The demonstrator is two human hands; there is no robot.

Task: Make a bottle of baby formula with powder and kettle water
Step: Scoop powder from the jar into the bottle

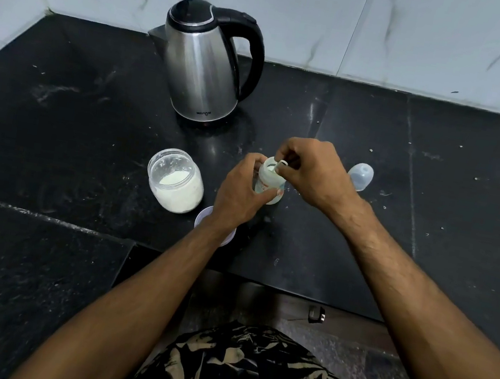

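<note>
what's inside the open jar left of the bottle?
The open jar holds white formula powder, filling the lower part; the upper glass is dusted. No scoop shows in it. The depth of the powder cannot be judged from above.

A black stone counter (365,135) runs along a white marbled wall, its surface dusted with pale specks and smudges, with seams dividing it into slabs. Toward the back stands a steel kettle (201,63) with a black lid and handle, its spout pointing left. Nearer the front edge sits an open glass jar (175,180) partly filled with white powder. Just to its right a pale round lid (203,216) lies flat, partly hidden under a forearm. Right of that stands a clear baby bottle (271,183), upright and uncapped. Farther right, apart from the bottle, a clear domed cap (360,175) rests on the counter.
</note>
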